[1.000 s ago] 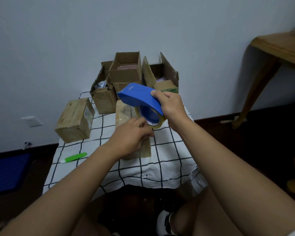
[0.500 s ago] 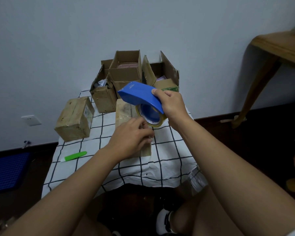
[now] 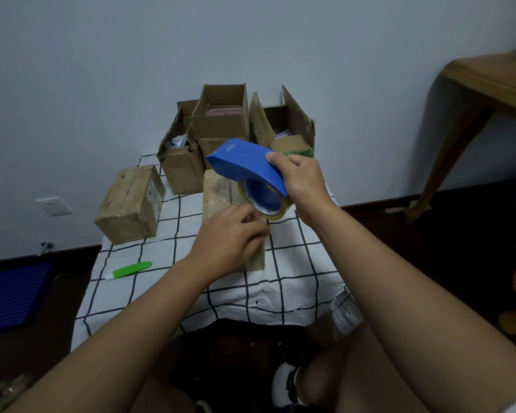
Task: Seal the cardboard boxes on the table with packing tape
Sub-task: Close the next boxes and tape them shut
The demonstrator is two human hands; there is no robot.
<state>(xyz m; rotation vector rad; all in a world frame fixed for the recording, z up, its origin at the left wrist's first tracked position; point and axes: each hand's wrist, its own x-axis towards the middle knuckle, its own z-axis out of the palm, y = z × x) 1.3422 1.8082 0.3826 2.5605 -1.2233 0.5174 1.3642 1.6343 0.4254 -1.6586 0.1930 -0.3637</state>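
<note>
A person sits at a small table [image 3: 295, 281] covered in a white cloth with a black grid. Their right hand [image 3: 300, 181] has its grip wrapped around a blue tape dispenser [image 3: 245, 165], raised above a closed box [image 3: 218, 195] lying flat at the table's middle. The dispenser bears small white lettering, too small to read. A roll of clear tape [image 3: 268, 208] sits in it. The left hand [image 3: 228, 242] reaches to the roll's lower edge, fingers curled; it seems to pinch the tape's end, though that is hard to see. Another closed box [image 3: 130, 205], with a white label on its side, stands at the left. Three open boxes [image 3: 221, 126] cluster at the back against the wall. A green cutter [image 3: 130, 269] lies near the front left.
</note>
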